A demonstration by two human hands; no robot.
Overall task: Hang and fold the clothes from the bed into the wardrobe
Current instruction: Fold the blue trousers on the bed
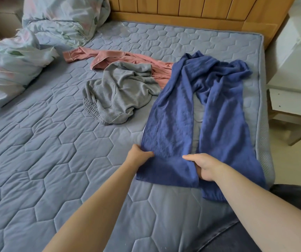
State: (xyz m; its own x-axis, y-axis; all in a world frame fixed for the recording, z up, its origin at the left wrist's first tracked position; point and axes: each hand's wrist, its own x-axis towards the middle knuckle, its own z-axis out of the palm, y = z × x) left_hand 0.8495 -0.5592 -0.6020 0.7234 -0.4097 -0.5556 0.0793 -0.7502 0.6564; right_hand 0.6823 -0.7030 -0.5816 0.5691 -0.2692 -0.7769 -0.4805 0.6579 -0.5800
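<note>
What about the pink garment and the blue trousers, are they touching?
Touching. The head view shows the upper part of the blue trousers lying over the right end of the pink garment, with no gap between them.

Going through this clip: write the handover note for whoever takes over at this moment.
Left hand: pinches the outer edge of one leg of the blue trousers, near the hem.
Right hand: grips the same leg's inner edge.
Trousers lie spread on the bed, far end crumpled.
Grey garment is bunched mid-bed and the pink garment lies behind it, both untouched.
Done: nothing folded or hung that shows.
Left: fold the trousers, deal with the grey and pink, put all away. The wardrobe is out of view.
</note>
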